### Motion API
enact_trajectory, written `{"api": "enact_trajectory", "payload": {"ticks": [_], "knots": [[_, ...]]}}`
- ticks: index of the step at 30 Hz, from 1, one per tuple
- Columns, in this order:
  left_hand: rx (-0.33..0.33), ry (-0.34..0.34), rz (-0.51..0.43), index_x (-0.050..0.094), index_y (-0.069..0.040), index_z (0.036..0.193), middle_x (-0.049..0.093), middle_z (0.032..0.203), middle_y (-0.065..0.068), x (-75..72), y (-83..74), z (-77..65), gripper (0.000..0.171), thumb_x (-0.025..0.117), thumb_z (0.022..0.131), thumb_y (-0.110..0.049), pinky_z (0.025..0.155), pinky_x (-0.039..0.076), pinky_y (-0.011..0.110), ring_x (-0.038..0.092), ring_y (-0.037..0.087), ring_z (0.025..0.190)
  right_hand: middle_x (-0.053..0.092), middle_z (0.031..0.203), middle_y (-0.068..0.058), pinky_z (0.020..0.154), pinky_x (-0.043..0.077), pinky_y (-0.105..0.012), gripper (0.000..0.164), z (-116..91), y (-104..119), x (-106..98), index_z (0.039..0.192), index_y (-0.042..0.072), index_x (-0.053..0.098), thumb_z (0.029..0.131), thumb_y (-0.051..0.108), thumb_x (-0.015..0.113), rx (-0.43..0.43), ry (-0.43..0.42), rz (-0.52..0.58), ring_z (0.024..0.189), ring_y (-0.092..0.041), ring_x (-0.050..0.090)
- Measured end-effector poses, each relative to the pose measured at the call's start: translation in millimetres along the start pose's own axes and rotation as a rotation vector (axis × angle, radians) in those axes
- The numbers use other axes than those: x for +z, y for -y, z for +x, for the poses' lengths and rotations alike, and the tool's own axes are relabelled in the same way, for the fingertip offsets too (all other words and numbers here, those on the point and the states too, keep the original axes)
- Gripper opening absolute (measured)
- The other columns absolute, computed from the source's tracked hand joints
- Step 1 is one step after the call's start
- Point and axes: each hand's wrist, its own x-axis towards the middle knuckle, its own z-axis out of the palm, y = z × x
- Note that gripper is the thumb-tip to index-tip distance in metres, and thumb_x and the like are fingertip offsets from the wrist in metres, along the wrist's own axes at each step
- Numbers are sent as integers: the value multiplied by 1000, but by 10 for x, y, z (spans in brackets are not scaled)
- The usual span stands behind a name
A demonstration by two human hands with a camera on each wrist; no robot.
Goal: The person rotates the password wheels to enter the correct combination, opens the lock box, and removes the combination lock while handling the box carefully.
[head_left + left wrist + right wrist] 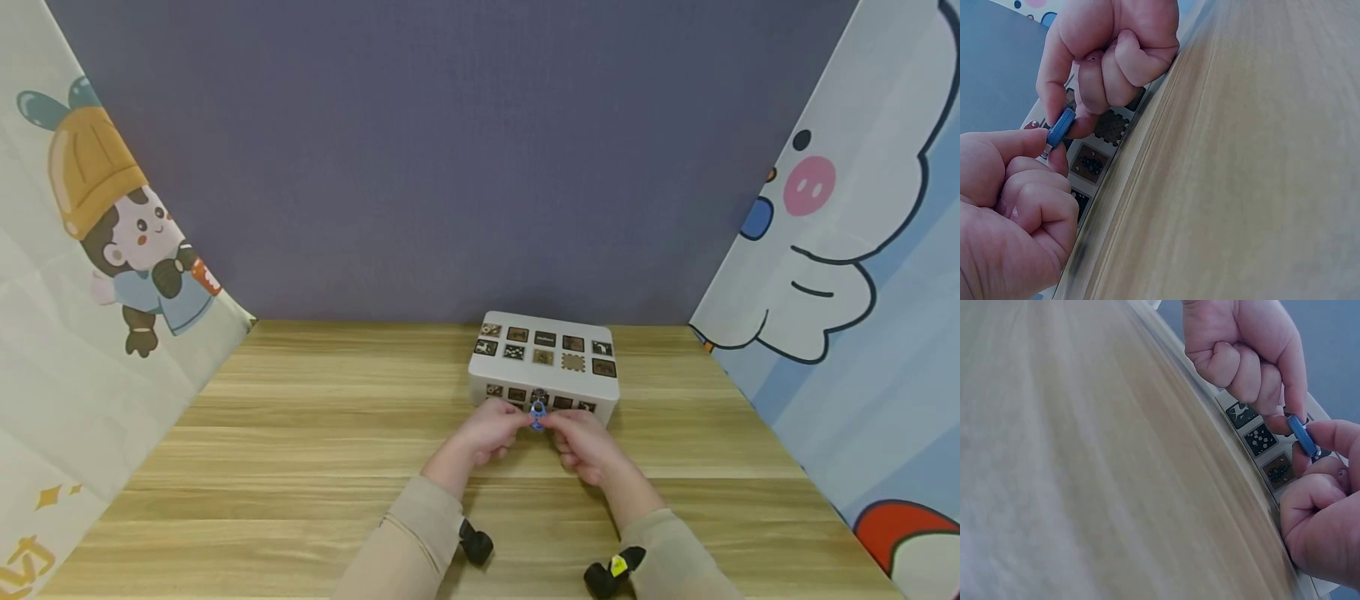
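A small blue padlock (537, 412) sits at the metal clasp (539, 395) on the front of a white box (551, 383) printed with square pictures. My left hand (492, 427) pinches the padlock's left side between thumb and forefinger. From the other side, my right hand (588, 444) pinches it in the same manner. In the left wrist view, the blue body (1061, 128) shows edge-on between both hands' fingertips. The other fingers of each hand are curled in. Fingers hide part of the box front in the head view.
The box stands on a wood-grain table (337, 433) close to a grey-blue back wall (465, 167). Cartoon-printed panels rise on the left (97, 350) and right (862, 333). A black wrist camera (476, 543) is strapped at the left sleeve, another (611, 575) at the right.
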Motion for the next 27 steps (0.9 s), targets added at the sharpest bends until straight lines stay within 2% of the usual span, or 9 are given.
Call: {"api": "enact_trajectory", "payload": {"ticks": [12,22,27], "knots": [[-1,2,1,73,-1,96,38,54,-8,-4,-11,-3,20,65,98,-19,38,29,20,32,6,43,35,55,7,39,24,-18,15,36,-27,4,98,0,70,95,14,64,15,-40,10,45,-5,28],[-3,9,0,72,2,99,37,54,-8,-7,-2,7,23,65,98,-20,38,29,20,31,6,42,35,55,8,40,25,-17,16,23,-21,4,98,0,68,96,16,65,1,-10,3,46,-4,28],[-1,14,-6,73,0,98,36,53,-8,-7,3,10,21,65,98,-19,38,29,20,31,7,42,34,55,8,40,25,-17,16,31,-25,1,98,1,67,96,16,64,5,-12,2,46,-4,28]]}}
